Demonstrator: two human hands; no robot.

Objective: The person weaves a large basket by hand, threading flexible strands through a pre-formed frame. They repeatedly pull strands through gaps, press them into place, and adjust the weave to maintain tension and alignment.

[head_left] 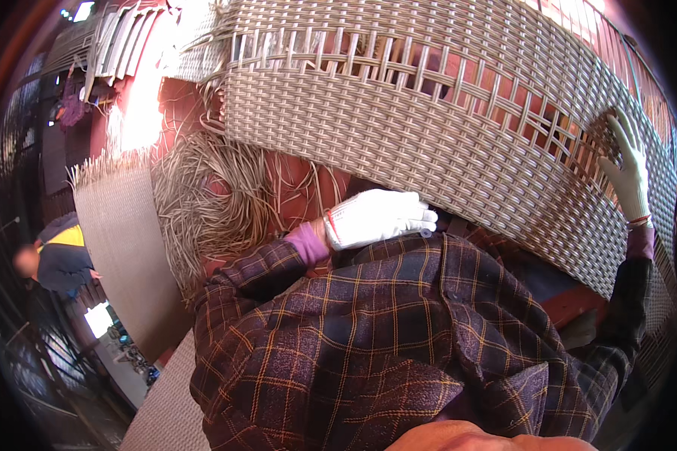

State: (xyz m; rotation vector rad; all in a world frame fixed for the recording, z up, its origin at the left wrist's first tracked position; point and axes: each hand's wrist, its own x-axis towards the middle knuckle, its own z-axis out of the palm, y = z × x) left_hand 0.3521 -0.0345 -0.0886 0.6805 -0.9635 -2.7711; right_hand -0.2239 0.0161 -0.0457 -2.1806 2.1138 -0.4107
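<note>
A large grey-beige woven wicker panel [368, 124] spans the upper view, with an open band of bare strips [466, 79] running along its length. My right hand [629, 167], in a white glove, reaches to the panel's right part. Its fingers are spread apart against the weave, at the right end of the open band. White-gloved too, my left hand [376, 218] lies flat near my waist by the panel's near edge. Its fingers are stretched out side by side, and I see nothing in them. The underside of that palm is hidden.
Left of the panel lies a tangled heap of loose wicker strands [210, 188] on a reddish surface. Beside it stands a curved woven piece [128, 233] with a frayed top edge. Another person [64, 252] in dark and yellow clothing is at the far left.
</note>
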